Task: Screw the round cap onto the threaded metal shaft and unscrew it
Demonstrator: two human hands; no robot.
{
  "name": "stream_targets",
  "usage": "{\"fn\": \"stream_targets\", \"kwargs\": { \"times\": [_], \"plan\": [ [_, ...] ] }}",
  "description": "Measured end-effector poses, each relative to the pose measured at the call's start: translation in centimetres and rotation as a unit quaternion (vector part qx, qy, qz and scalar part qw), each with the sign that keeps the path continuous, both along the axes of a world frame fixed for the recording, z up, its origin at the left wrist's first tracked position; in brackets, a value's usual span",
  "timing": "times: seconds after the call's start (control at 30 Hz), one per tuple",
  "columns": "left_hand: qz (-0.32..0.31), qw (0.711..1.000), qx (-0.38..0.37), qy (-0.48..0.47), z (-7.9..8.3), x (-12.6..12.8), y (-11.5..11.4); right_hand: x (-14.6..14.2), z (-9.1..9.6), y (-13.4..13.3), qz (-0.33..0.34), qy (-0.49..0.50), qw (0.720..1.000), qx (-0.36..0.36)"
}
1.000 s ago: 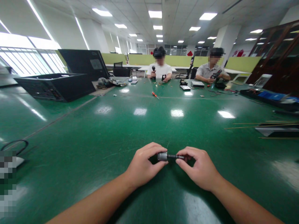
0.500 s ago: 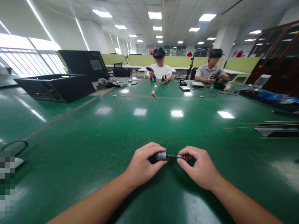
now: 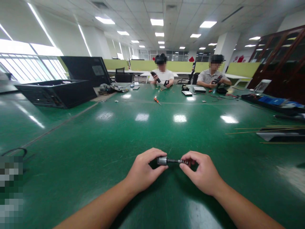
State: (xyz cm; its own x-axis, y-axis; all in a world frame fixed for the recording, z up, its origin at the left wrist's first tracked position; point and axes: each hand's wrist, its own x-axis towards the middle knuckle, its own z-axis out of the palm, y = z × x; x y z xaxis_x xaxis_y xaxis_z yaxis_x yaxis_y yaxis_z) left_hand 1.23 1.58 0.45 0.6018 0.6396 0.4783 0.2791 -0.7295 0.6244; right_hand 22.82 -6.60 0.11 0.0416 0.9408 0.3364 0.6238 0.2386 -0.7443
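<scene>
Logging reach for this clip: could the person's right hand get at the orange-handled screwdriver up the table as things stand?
Probably not. The right hand pinches one end of the metal part, the left hand the other, and the screwdriver lies far up the green table, though nothing blocks the way.

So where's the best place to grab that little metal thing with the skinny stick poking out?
Probably the fat silver barrel of the metal part, pinched from its left end, as the left hand does. It is the widest bit and lies sideways, so fingers wrap it easily. The thin shaft suits only a fingertip pinch, like the right hand uses.
</scene>
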Motion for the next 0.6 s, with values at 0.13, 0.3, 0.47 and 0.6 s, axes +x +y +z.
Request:
{"fn": "stream_targets", "kwargs": {
  "times": [0.13,0.3,0.47,0.6],
  "plan": [
    [0.032,0.998,0.000,0.059,-0.4,-0.7,1.4,0.0,0.1,0.0,-0.009,0.027,1.000,-0.001],
    [0.108,0.993,-0.034,0.042,-0.6,-1.4,2.9,-0.1,-0.1,0.2,-0.016,0.082,0.997,-0.007],
    [0.124,0.973,-0.182,-0.070,0.9,-3.4,2.3,-0.1,-0.4,0.7,-0.008,0.114,0.993,-0.013],
    [0.192,0.964,-0.182,-0.032,2.6,-8.9,0.5,0.0,-0.6,0.8,-0.004,0.125,0.992,-0.008]
  ]
}}
